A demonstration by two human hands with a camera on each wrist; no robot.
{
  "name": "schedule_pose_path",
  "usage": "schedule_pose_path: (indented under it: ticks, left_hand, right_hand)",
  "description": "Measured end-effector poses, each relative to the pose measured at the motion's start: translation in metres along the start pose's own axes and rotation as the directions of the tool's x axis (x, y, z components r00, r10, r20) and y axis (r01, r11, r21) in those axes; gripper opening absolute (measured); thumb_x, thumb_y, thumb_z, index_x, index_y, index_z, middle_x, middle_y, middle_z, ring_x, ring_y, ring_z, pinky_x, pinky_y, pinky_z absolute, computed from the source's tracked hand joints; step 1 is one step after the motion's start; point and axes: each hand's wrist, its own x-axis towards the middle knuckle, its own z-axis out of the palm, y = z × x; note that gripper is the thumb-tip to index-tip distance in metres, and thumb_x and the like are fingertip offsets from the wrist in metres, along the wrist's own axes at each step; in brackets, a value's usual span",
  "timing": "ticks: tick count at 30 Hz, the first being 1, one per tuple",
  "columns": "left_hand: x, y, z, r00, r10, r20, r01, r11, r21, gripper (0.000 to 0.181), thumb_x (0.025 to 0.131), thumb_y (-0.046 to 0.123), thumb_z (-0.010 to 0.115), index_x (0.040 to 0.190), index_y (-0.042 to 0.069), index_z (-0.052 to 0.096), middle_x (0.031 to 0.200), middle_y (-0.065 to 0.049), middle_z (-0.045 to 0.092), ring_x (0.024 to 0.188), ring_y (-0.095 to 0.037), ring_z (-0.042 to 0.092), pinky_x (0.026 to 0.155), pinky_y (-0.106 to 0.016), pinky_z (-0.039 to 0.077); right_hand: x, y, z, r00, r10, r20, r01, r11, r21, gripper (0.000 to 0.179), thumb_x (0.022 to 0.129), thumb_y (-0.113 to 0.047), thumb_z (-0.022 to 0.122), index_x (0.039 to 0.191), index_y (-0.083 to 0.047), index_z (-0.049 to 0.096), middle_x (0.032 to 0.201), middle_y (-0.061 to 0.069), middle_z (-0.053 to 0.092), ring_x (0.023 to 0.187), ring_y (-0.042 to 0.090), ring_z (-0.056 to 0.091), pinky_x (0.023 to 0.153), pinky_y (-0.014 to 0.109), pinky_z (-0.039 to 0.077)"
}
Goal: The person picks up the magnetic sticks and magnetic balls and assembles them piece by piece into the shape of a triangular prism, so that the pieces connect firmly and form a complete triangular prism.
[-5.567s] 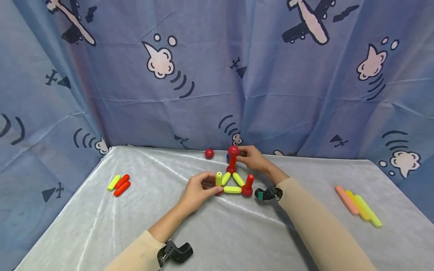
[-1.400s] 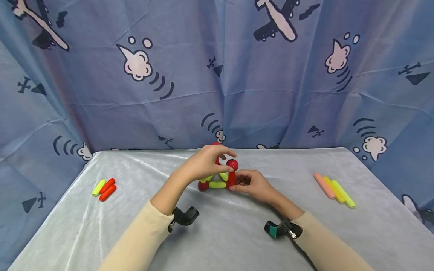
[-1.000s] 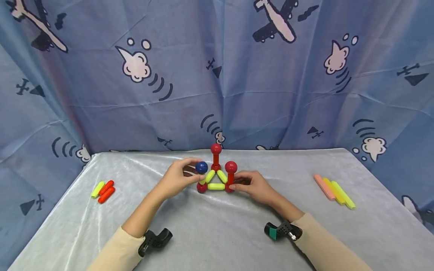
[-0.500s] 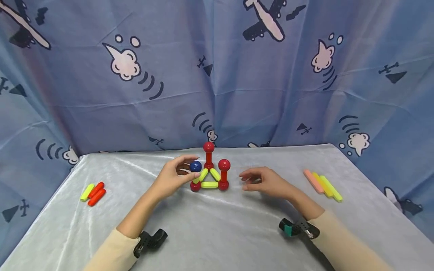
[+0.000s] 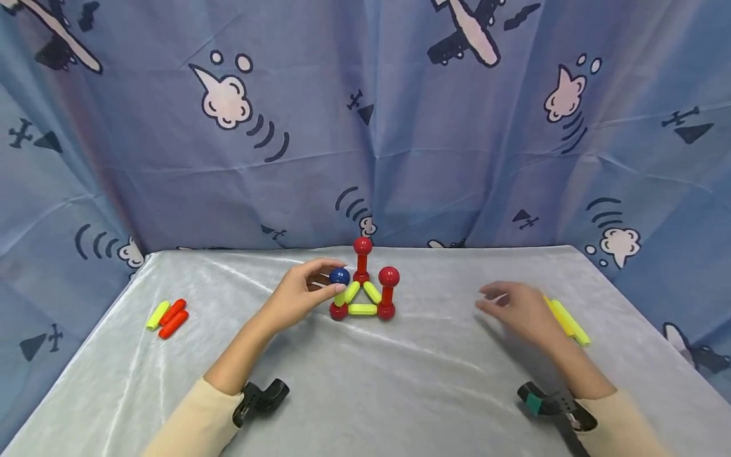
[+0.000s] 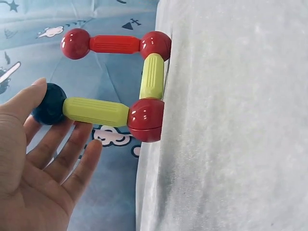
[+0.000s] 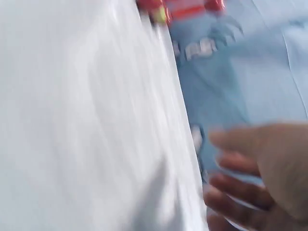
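Your left hand pinches the blue ball over the triangle

Your thumb and fingers hold the ball atop the upright lime stick at the triangle's near-left corner. Red sticks, topped by red balls, stand at its other corners. Your right hand, fingers loosely bent and holding nothing visible (its wrist view is blurred), is well right of the triangle, nearest some yellow sticks.

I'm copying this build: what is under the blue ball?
A yellow-green rod, standing on a red ball. In the head view, the left hand covers part of the rod.
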Motion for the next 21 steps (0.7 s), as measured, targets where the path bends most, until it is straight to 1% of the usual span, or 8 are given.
schedule_pose_path:
  ticks: [2, 3, 5, 8, 12, 15, 20, 21]
  left_hand:
    - [0.001, 0.001, 0.0, 1.0, 0.004, -0.004, -0.003, 1.0, 0.007, 0.042, 0.094, 0.025, 0.074, 0.133, 0.016, 0.063, 0.123, -0.007, 0.071, 0.108, -0.023, 0.069, 0.094, -0.037, 0.059]
    - [0.001, 0.001, 0.0, 1.0, 0.003, -0.005, -0.003, 1.0, 0.008, 0.041, 0.094, 0.025, 0.074, 0.133, 0.016, 0.064, 0.123, -0.007, 0.071, 0.108, -0.023, 0.069, 0.094, -0.037, 0.06]
    - [0.0, 0.002, -0.001, 1.0, -0.004, -0.004, 0.004, 1.0, 0.014, 0.041, 0.094, 0.025, 0.073, 0.133, 0.016, 0.064, 0.124, -0.007, 0.07, 0.109, -0.023, 0.07, 0.094, -0.037, 0.06]
    - [0.0, 0.004, -0.003, 1.0, -0.011, -0.002, 0.011, 1.0, 0.019, 0.041, 0.096, 0.025, 0.071, 0.134, 0.015, 0.064, 0.126, -0.008, 0.07, 0.11, -0.024, 0.07, 0.095, -0.039, 0.059]
    - [0.0, 0.005, -0.005, 1.0, -0.012, -0.001, 0.012, 1.0, 0.02, 0.039, 0.096, 0.025, 0.07, 0.133, 0.015, 0.065, 0.126, -0.008, 0.07, 0.109, -0.024, 0.07, 0.095, -0.039, 0.059]
    - [0.001, 0.006, -0.006, 1.0, -0.007, 0.005, 0.007, 1.0, 0.011, 0.037, 0.096, 0.023, 0.07, 0.132, 0.015, 0.066, 0.126, -0.008, 0.07, 0.108, -0.023, 0.071, 0.094, -0.039, 0.059]
    - [0.0, 0.006, -0.005, 1.0, -0.005, -0.002, 0.005, 1.0, 0.01, 0.036, 0.097, 0.023, 0.069, 0.131, 0.014, 0.066, 0.124, -0.008, 0.071, 0.106, -0.023, 0.071, 0.093, -0.039, 0.06]
    - [0.0, 0.006, -0.005, 1.0, -0.006, -0.003, 0.006, 1.0, 0.01, 0.036, 0.097, 0.023, 0.069, 0.132, 0.013, 0.066, 0.125, -0.008, 0.071, 0.106, -0.023, 0.071, 0.093, -0.039, 0.06]
  right_hand:
    - [-0.003, 0.015, -0.013, 0.991, 0.084, -0.102, -0.096, 0.989, -0.116, 0.039, 0.092, -0.029, 0.071, 0.117, 0.002, 0.07, 0.106, 0.024, 0.074, 0.088, 0.035, 0.071, 0.064, 0.042, 0.055]
    - [-0.004, 0.023, -0.018, 0.983, 0.131, -0.127, -0.15, 0.977, -0.153, 0.042, 0.093, -0.03, 0.07, 0.118, 0.004, 0.069, 0.105, 0.026, 0.073, 0.086, 0.037, 0.07, 0.061, 0.043, 0.054]
    - [-0.008, 0.035, -0.026, 0.966, 0.216, -0.14, -0.242, 0.948, -0.209, 0.048, 0.094, -0.033, 0.067, 0.12, 0.007, 0.065, 0.108, 0.03, 0.07, 0.085, 0.042, 0.067, 0.055, 0.045, 0.051]
    - [-0.012, 0.046, -0.031, 0.946, 0.297, -0.126, -0.321, 0.91, -0.263, 0.056, 0.097, -0.04, 0.061, 0.123, 0.01, 0.062, 0.113, 0.034, 0.067, 0.085, 0.046, 0.066, 0.05, 0.044, 0.048]
    - [-0.014, 0.049, -0.03, 0.945, 0.298, -0.134, -0.325, 0.899, -0.292, 0.057, 0.1, -0.043, 0.056, 0.119, 0.011, 0.063, 0.111, 0.036, 0.065, 0.087, 0.05, 0.065, 0.049, 0.046, 0.048]
    - [-0.014, 0.049, -0.029, 0.945, 0.291, -0.147, -0.323, 0.901, -0.29, 0.053, 0.101, -0.042, 0.056, 0.113, 0.008, 0.067, 0.101, 0.032, 0.067, 0.081, 0.046, 0.065, 0.048, 0.045, 0.046]
    - [-0.011, 0.046, -0.027, 0.942, 0.326, -0.086, -0.336, 0.892, -0.302, 0.035, 0.099, -0.023, 0.056, 0.115, 0.007, 0.066, 0.102, 0.029, 0.069, 0.079, 0.041, 0.066, 0.052, 0.045, 0.047]
    - [-0.01, 0.045, -0.026, 0.942, 0.328, -0.076, -0.335, 0.892, -0.304, 0.036, 0.099, -0.022, 0.055, 0.117, 0.007, 0.065, 0.103, 0.03, 0.069, 0.079, 0.04, 0.066, 0.052, 0.045, 0.047]
